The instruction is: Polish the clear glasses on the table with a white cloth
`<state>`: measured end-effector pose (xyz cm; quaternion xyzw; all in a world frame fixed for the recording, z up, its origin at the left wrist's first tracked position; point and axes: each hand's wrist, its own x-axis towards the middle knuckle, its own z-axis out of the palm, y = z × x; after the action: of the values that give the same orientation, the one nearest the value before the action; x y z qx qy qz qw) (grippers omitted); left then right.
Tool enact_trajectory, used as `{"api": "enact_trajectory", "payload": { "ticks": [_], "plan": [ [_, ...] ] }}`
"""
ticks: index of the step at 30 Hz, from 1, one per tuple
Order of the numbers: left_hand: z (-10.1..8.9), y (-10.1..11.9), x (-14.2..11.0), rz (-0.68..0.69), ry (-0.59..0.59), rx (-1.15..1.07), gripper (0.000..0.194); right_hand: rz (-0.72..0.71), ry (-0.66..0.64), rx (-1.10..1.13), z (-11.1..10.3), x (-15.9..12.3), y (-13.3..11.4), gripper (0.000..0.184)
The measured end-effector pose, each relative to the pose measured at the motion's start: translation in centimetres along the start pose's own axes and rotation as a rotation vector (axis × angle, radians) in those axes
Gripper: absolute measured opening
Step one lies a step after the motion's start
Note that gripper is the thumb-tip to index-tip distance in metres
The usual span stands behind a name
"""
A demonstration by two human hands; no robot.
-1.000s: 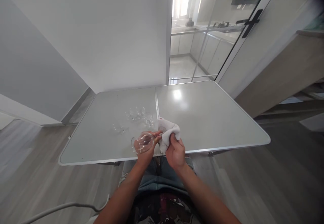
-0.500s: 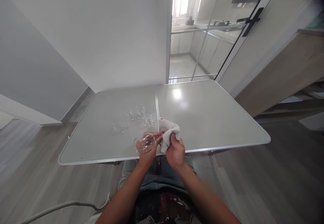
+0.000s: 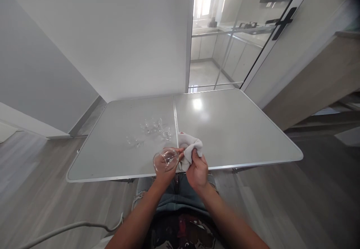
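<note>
Near the table's front edge, a clear stemmed glass lies tilted sideways, its bowl pointing left. My left hand is closed on it from below, with fingers near the stem. A white cloth wraps the glass's foot end, so the foot is mostly hidden. The cloth is gripped by my right hand, thumb on top. Behind my left hand, several small clear glasses stand in a loose group on the grey folding table; one more small glass sits to their left.
A metal seam divides the tabletop. A white wall and a glass door with a black handle rise behind the table. A pale hose runs across the floor at lower left.
The glass has turned and shifted slightly right, its rim now facing me more. Both hands and the cloth have moved a little right in view, along with the whole scene.
</note>
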<state>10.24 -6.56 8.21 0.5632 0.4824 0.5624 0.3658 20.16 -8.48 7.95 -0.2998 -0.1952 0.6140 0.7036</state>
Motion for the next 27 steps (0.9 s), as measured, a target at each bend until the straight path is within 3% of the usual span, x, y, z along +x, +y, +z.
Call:
{"api": "enact_trajectory", "payload": {
  "ticks": [6,8,12,15,21,24,27],
  "plan": [
    [0.0,0.7,1.7,-0.034,0.16,-0.008,0.025,0.089,0.012,0.006,-0.7,-1.0,1.9,0.033],
    [-0.4,0.9,2.1,-0.024,0.15,0.002,0.025,0.066,0.044,-0.039,-1.4,-0.9,2.0,0.034],
    [-0.6,0.5,2.0,-0.142,-0.02,0.01,0.023,-0.132,0.146,-0.236,-2.0,-0.3,0.3,0.035],
    [-0.2,0.3,1.2,-0.221,-0.138,-0.014,0.019,-0.192,0.001,-0.455,-0.8,-0.5,-1.4,0.035],
    [0.0,1.6,0.5,-0.16,-0.239,0.091,0.011,-0.359,-0.203,-0.603,1.7,-0.9,-3.5,0.048],
    [-0.7,2.6,0.5,-0.156,-0.364,0.112,0.005,-0.217,-0.284,-0.527,1.3,0.3,-4.9,0.049],
    [-1.5,3.3,0.2,-0.178,-0.626,0.122,0.011,0.038,-0.471,-0.438,0.8,2.1,-7.5,0.055]
  ]
}}
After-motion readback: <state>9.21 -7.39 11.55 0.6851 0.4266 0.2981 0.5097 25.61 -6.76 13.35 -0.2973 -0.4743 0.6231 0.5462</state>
